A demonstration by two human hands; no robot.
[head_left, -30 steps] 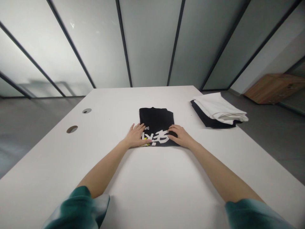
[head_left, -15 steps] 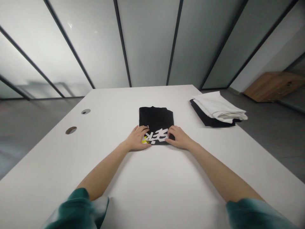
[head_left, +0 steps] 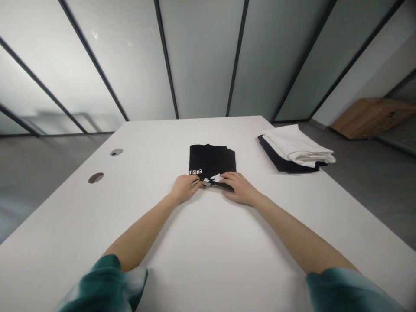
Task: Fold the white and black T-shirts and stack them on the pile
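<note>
A black folded garment, seemingly a T-shirt (head_left: 212,158), lies in the middle of the white table (head_left: 208,242). White lettering shows on its left side and more white print near the close edge, partly creased. My left hand (head_left: 185,187) is closed on the near left corner, fingers and thumb pinching the cloth. At the near right corner my right hand (head_left: 239,188) grips the same edge, with fingers on top and thumb at the front. Between the hands the near edge is raised and curled away from me.
A folded white cloth (head_left: 297,143) rests on a folded black cloth (head_left: 276,160) at the table's right edge. Two round holes (head_left: 96,177) pierce the tabletop on the left. Frosted glass panels (head_left: 201,56) stand behind, and a wooden cabinet (head_left: 370,117) is at the far right.
Both hands have closed on the shirt's near edge, lifting and curling it away from me. The large print is now mostly hidden, while the small lettering at left is uncovered.
</note>
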